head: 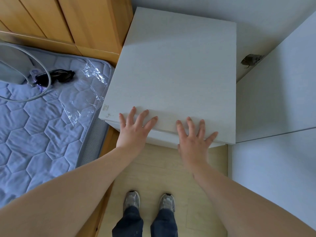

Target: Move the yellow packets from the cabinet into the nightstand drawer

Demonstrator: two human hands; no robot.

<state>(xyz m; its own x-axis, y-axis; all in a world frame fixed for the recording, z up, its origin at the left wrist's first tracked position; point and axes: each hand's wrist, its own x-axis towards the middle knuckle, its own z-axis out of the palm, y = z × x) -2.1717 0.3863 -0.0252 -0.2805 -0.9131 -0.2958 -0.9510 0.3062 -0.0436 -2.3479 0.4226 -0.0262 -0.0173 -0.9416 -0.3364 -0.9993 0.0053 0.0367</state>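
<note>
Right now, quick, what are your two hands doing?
Left hand: open, fingers spread over the front edge of the white nightstand, holding nothing.
Right hand: open, fingers spread over the same edge, holding nothing.

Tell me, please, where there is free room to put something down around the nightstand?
The nightstand top is bare everywhere behind the left hand and right hand, which are spread at its front edge. The near part of the mattress is also free. Its far end is crowded: goggles, a cable and plastic film.
</note>
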